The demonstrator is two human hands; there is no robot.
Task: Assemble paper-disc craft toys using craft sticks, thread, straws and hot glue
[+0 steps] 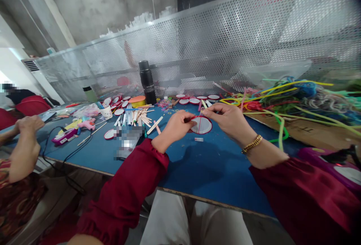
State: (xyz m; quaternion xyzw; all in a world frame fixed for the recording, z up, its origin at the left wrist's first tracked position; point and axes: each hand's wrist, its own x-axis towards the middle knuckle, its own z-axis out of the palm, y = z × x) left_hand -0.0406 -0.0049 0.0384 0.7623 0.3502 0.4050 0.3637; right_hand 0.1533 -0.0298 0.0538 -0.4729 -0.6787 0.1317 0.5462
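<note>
My left hand (180, 124) grips the left edge of a small round white disc (205, 126) with a red rim, holding it tilted above the table. A thin red line runs up and down across the disc's face. At its upper edge, the thumb and forefinger of my right hand (227, 119) are pinched together; a thin pale strand seems to be between them, but it is too small to tell. Just below the disc, a small white piece (199, 139) lies on the blue tabletop (194, 170).
More red-rimmed discs (194, 101) lie behind my hands. Left are wooden sticks (144, 118), a black bottle (148, 83), a paper cup (106, 112) and a purple device (64, 136) with cables. Coloured pipe cleaners (282, 121) heap at right. Another person's hands (29, 124) rest at far left.
</note>
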